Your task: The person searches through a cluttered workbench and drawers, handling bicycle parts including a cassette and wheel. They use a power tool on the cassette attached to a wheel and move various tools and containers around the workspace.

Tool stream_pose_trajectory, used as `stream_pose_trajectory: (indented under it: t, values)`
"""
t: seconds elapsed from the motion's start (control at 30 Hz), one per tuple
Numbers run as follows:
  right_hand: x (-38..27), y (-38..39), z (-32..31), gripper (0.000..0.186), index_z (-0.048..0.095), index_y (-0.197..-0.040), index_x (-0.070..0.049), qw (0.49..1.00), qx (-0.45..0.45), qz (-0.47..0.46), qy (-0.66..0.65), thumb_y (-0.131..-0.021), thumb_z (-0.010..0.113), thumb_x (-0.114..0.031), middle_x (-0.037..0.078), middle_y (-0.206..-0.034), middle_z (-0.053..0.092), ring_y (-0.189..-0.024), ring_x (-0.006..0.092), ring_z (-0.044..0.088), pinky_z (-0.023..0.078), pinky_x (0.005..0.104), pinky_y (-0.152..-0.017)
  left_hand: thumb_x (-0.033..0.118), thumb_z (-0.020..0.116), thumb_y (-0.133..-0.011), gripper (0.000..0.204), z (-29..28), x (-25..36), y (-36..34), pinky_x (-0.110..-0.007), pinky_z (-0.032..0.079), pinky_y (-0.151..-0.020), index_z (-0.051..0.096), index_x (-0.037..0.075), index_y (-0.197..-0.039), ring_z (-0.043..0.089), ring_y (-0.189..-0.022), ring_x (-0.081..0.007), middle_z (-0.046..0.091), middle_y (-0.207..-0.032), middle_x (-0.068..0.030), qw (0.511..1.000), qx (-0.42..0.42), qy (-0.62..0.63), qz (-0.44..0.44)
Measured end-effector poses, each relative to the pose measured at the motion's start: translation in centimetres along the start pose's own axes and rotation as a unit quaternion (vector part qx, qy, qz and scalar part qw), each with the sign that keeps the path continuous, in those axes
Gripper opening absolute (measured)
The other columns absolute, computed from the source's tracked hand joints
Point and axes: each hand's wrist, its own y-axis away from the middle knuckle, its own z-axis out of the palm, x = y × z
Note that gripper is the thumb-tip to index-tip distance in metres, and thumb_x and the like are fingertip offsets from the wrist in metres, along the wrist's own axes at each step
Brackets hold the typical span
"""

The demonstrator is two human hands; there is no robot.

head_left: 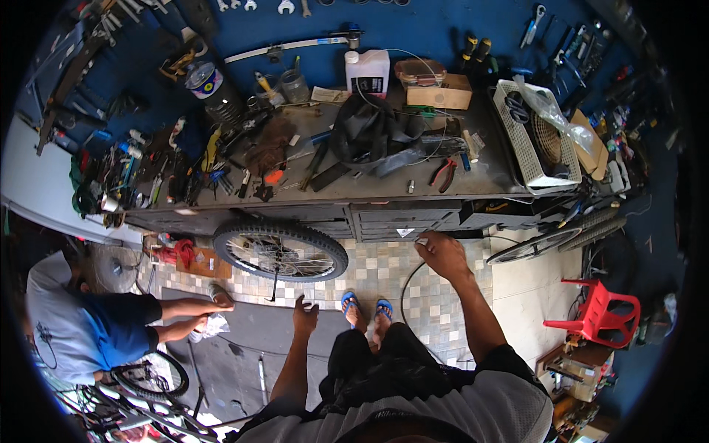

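Note:
My left hand (pixel 305 316) hangs in the air below the bicycle wheel (pixel 279 252), its fingers loosely bent and apart with nothing in them. The wheel has a knobbly black tyre and leans by the workbench front. My right hand (pixel 444 255) is raised in front of the grey bench drawers (pixel 402 221). Its fingers are curled together at the tips; what they hold, if anything, is too small to make out. A thin black hose (pixel 403 295) curves up from the floor and passes behind this hand, and I cannot tell whether they touch.
The workbench (pixel 369 184) carries a black inner tube (pixel 369 133), red-handled pliers (pixel 443 176), a white jug (pixel 367 74) and a cream basket (pixel 535 133). Another person (pixel 88 317) sits at left beside bicycles. A red plastic chair (pixel 602 314) stands at right, below more tyres (pixel 550 240).

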Motion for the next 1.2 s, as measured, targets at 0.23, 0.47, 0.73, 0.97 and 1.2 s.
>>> stream_pose_trajectory:
  t: [0.23,0.47,0.73,0.97,1.2]
  values:
    - [-2.7,-2.2,-5.0,0.043,0.07,-0.128,-0.008,0.992,0.057,-0.111,0.025,-0.088,0.082,-0.021,0.013,-0.103,0.074,-0.092,0.0312,0.074,0.059,0.0427,-0.081,0.015,0.077,-0.093,0.05,-2.8,-5.5,5.9,-0.034,0.061,-0.052,0.06,0.001,-0.137,0.075,-0.072,-0.0208,0.073,-0.114,-0.0172,0.995,0.024,-0.068,0.065]
    - [-12.2,-11.5,-5.2,0.086,0.049,-0.156,-0.018,0.962,0.063,-0.225,0.141,-0.08,0.089,-0.025,0.015,-0.147,0.053,-0.139,0.037,0.051,0.046,0.0501,-0.111,0.011,0.079,-0.091,0.041,-2.5,8.6,-1.1,-0.041,0.062,-0.082,0.067,-0.001,-0.128,0.072,-0.105,-0.0356,0.069,-0.121,-0.0232,0.975,0.066,-0.017,0.21]
    - [-15.0,-23.4,-1.7,0.135,0.016,-0.17,-0.03,0.934,-0.001,-0.19,0.304,-0.065,0.097,-0.05,0.021,-0.171,0.025,-0.159,0.0416,0.025,0.024,0.0588,-0.128,0.01,0.072,-0.097,0.032,-9.1,29.8,-9.9,-0.042,0.059,-0.08,0.066,0.002,-0.127,0.07,-0.102,-0.0375,0.067,-0.12,-0.0206,0.95,0.037,-0.019,0.309]
    - [-13.4,-27.0,0.4,0.113,0.037,-0.164,-0.031,0.953,0.047,-0.164,0.251,-0.067,0.095,-0.038,0.016,-0.166,0.037,-0.154,0.0374,0.035,0.027,0.0588,-0.124,0.008,0.072,-0.097,0.034,-10.9,39.1,-17.2,-0.036,0.063,-0.078,0.066,0.002,-0.13,0.069,-0.109,-0.0327,0.064,-0.13,-0.0179,0.9,0.064,-0.072,0.424]
    - [-12.0,-27.1,1.3,0.09,0.053,-0.148,-0.025,0.952,0.105,-0.153,0.242,-0.067,0.092,-0.024,0.009,-0.158,0.047,-0.148,0.0308,0.042,0.027,0.0561,-0.125,0.027,0.084,-0.084,0.057,-7.8,42.3,-22.8,-0.054,0.044,-0.108,0.063,0.009,-0.134,0.057,-0.125,-0.0431,0.061,-0.139,-0.0174,0.832,0.265,-0.291,0.391]
